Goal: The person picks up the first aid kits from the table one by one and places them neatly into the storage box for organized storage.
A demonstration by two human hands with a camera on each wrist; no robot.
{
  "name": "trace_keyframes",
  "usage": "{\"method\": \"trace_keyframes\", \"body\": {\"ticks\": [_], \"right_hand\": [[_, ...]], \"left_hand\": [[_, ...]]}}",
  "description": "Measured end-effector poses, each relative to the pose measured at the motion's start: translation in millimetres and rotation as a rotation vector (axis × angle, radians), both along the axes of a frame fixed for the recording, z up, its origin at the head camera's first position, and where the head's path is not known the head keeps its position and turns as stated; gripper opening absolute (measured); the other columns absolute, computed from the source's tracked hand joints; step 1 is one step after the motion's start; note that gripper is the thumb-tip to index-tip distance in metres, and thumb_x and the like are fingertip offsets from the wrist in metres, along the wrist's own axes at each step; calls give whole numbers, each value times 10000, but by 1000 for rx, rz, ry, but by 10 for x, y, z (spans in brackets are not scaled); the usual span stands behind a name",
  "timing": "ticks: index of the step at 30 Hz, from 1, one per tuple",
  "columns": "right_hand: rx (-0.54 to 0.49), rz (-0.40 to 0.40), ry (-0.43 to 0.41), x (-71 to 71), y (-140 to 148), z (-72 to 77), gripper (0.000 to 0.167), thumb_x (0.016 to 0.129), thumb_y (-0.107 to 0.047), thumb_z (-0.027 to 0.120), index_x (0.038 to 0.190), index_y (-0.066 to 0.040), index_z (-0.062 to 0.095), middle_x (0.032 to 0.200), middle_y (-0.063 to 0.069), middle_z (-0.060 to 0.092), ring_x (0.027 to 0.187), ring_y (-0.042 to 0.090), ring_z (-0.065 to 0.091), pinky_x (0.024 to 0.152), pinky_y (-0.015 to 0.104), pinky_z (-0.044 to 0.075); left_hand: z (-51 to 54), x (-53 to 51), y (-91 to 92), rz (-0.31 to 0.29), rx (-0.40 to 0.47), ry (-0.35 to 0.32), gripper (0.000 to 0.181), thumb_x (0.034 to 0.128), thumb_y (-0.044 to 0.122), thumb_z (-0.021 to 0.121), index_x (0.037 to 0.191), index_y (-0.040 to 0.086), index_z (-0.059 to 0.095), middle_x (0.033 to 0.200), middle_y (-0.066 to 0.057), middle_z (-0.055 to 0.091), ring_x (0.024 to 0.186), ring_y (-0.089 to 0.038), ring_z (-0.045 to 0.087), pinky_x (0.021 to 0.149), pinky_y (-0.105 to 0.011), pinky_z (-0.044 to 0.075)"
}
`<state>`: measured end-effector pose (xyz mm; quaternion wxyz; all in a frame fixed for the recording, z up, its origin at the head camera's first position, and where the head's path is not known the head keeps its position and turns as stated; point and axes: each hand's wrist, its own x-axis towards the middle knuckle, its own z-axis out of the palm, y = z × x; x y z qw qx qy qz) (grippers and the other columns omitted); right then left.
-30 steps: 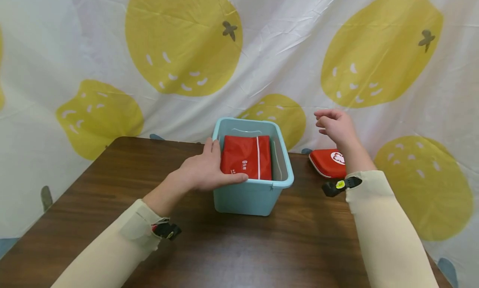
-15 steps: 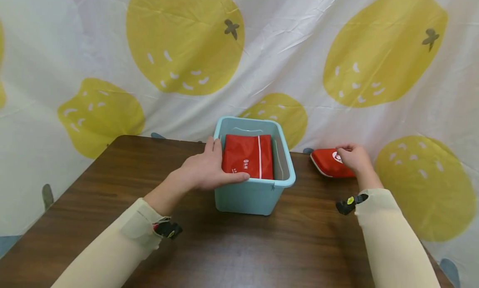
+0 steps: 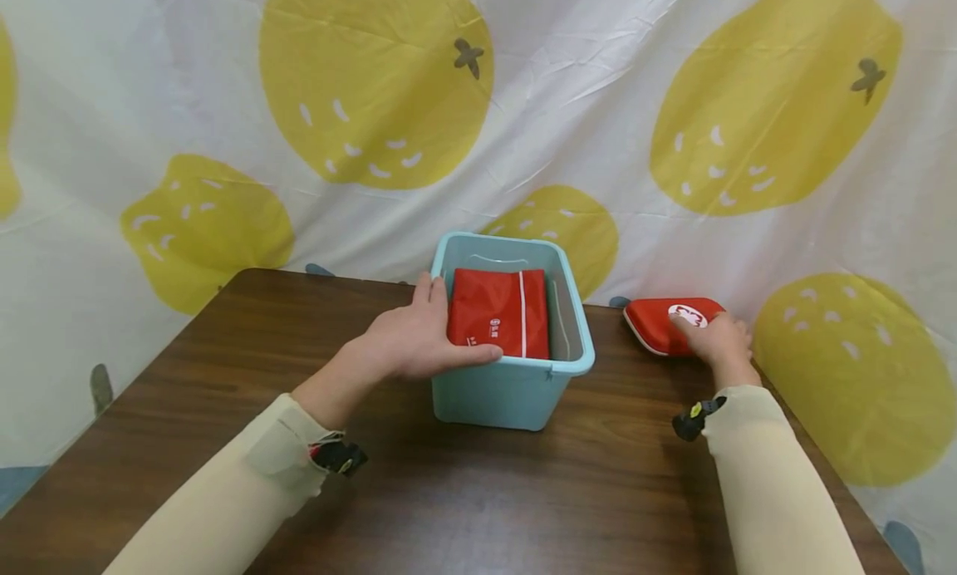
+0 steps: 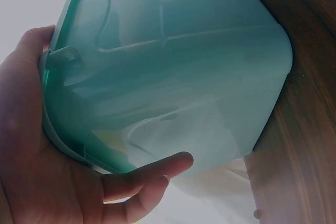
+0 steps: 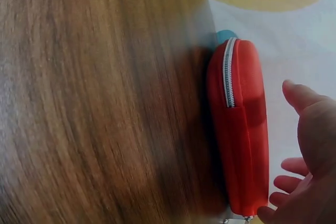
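A light-blue plastic bin (image 3: 489,400) stands on the table with a red pouch (image 3: 489,305) inside, crossed by a white stripe. My left hand (image 3: 407,334) rests at its near-left corner, thumb extended along the front rim. In the left wrist view, fingers of the left hand (image 4: 58,182) lie beside the bin (image 4: 184,77). To the right, my right hand (image 3: 721,342) is over the right part of a red zippered case (image 3: 658,330) with a white emblem. The right wrist view has the right hand (image 5: 315,156) spread, thumb apart from the case (image 5: 247,129); finger contact is unclear.
The brown wooden table (image 3: 486,492) reaches back to a white curtain (image 3: 568,101) with yellow fruit prints. Behind the bin and the case, the curtain hangs close to the table's rear edge.
My right hand has come down from above the table onto the right part of the red case, its fingers now more spread. The left hand stays at the bin's corner.
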<state>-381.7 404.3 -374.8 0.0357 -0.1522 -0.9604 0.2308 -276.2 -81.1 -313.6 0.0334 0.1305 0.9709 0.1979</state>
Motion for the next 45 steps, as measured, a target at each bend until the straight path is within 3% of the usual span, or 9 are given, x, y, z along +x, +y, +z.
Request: {"method": "trace_keyframes", "body": {"ticks": [8,17,20,23,26,30,37,45], "right_hand": [[55,-30,-146,-39,12,-21,1179,1027,-733,494,1555,276,191,1500,494,279,1421,628,277,1168,748,383],[96,72,-191,-262,257,-146,1363,889,-918,535,1495,285,330,1460,511,331,1349,662,316,1116,704,454],[129,129,-190,-199,235,-107,1268,942,-846,535,1473,291,354,1432,512,371,1321,653,366,1134,696,446],[128,203,-215,-37,119,39,1100,1029,-684,550,1474,299,337,1418,508,384,1293,601,426,1145,686,448],[109,264,-224,49,80,107,1019,1062,-618,572,1514,263,330,1432,469,419,1287,566,466,1149,680,453],[88,327,-238,87,90,130,1024,1061,-603,619,1603,200,287,1524,432,421,1350,558,455,1192,690,421],[79,431,-229,136,81,137,1072,1023,-584,690,1609,209,267,1567,440,402,1379,559,453,1196,691,412],[23,473,-244,249,28,176,1001,1009,-499,739,1638,136,288,1591,426,354,1405,557,411,1178,701,412]], "left_hand": [[-8,-3,21,-1,8,5,1347,834,876,655,1727,15,128,1734,-160,232,1268,-340,623,934,-478,629],[-17,-11,10,-1,19,0,1334,835,864,664,1723,25,128,1711,-146,250,1262,-331,620,919,-468,636],[-5,-6,8,-4,22,-3,1338,836,863,663,1726,21,124,1721,-153,240,1283,-341,611,927,-476,636],[-1,-1,0,0,17,-4,1341,838,860,664,1728,17,120,1733,-159,229,1301,-348,605,939,-482,636],[-8,-2,-6,4,16,-4,1343,837,857,667,1729,15,121,1735,-159,225,1297,-348,606,943,-484,635],[-14,-8,-5,-2,18,-3,1346,840,867,655,1727,8,120,1737,-167,222,1305,-354,604,947,-490,631],[-13,-4,-7,3,21,-12,1349,837,859,665,1733,16,113,1749,-166,209,1349,-367,576,976,-513,629],[-1,1,-4,-6,31,-16,1342,840,855,666,1730,14,116,1748,-173,209,1354,-371,570,973,-514,632]]}}
